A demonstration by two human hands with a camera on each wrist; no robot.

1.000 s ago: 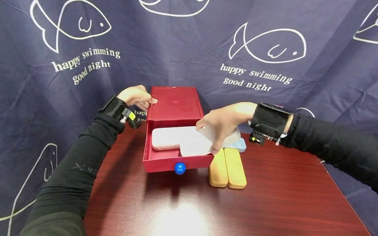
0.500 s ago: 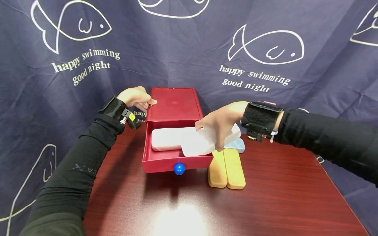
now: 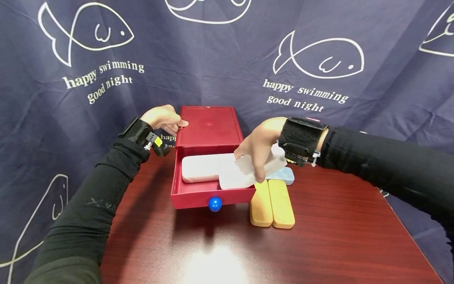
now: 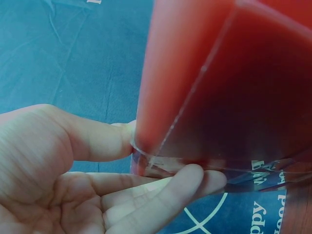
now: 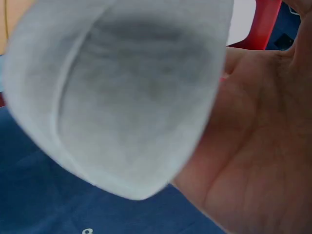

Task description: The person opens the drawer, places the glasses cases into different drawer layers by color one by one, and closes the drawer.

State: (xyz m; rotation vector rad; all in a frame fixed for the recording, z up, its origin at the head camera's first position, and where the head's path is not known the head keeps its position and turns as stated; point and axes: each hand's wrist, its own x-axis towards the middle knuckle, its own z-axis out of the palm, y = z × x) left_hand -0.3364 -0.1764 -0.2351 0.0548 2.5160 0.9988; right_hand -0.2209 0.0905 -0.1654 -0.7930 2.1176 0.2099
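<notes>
A red drawer box stands on the table, its drawer pulled out and fitted with a blue knob. My left hand holds the box's left edge; in the left wrist view, thumb and fingers pinch its corner. Inside the drawer lies a white oblong case. My right hand grips another white oblong case from above. This case slants, its near end over the drawer's right half and its far end beyond the right wall. The right wrist view shows its rounded end close up.
Two yellow oblong cases lie side by side right of the drawer. Behind them is a light blue case, partly covered by the held case. A dark blue cloth with fish drawings hangs behind the wooden table.
My right wrist has moved left and the held white case has turned slightly, its far end drawing in toward the drawer. My left hand keeps its hold on the box, unmoved.
</notes>
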